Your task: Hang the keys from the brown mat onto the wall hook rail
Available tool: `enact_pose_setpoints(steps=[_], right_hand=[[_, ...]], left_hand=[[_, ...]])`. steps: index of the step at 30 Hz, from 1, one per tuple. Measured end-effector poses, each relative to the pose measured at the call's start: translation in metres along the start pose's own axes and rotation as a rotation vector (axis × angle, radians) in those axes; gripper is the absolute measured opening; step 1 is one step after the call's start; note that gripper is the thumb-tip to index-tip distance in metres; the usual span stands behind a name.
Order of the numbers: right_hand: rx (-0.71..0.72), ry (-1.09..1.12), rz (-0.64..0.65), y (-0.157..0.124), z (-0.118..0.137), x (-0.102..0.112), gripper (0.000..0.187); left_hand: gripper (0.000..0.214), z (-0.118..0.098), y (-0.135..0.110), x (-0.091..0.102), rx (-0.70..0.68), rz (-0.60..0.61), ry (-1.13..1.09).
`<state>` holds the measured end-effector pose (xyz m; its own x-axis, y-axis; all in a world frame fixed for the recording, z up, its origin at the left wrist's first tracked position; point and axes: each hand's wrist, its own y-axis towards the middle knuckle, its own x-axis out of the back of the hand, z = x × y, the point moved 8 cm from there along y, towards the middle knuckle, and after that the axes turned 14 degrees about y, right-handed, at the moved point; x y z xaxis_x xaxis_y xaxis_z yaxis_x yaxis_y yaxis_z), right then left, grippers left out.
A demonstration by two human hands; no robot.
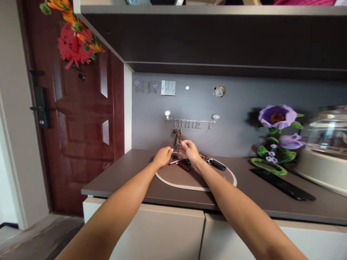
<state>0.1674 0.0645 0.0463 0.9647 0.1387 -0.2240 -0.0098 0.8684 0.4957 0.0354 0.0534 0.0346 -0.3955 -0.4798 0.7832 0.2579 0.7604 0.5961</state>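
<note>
Both my arms reach out over a dark counter (130, 178) to an oval brown tray (189, 180) with a pale rim. My left hand (162, 156) is closed, its fingers pinched near a bunch of keys (178, 139) that hangs from a metal hook rail (191, 121) on the grey wall. My right hand (191, 151) is closed too, pinching the lower end of that bunch. More keys and fobs (182, 164) lie on the tray just under my hands. A dark key fob (217, 165) rests at the tray's right rim.
A brown door (78, 137) with a black handle stands at the left. On the counter's right are purple fake flowers (278, 139), a long black flat object (283, 185) and a lidded pale container (325, 159). A dark cupboard hangs overhead. White cabinet fronts sit below the counter.
</note>
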Motion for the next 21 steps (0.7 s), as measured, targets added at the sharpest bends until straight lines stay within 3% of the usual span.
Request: enact_pose_setpoints(steps=[8,15,21], right_hand=[[0.037,0.075,-0.176,0.022,0.019,0.009,0.021],[0.044,-0.003,-0.273,0.057,0.038,0.008,0.013],[0.034,-0.053,-0.365,0.082,0.036,0.01,0.014]], left_hand=[[0.031,0.006,0.0,0.0,0.037,-0.053,0.056],[0.03,0.007,0.001,0.002,0.054,-0.051,0.089],[0.029,0.007,0.001,0.001,0.073,-0.02,0.12]])
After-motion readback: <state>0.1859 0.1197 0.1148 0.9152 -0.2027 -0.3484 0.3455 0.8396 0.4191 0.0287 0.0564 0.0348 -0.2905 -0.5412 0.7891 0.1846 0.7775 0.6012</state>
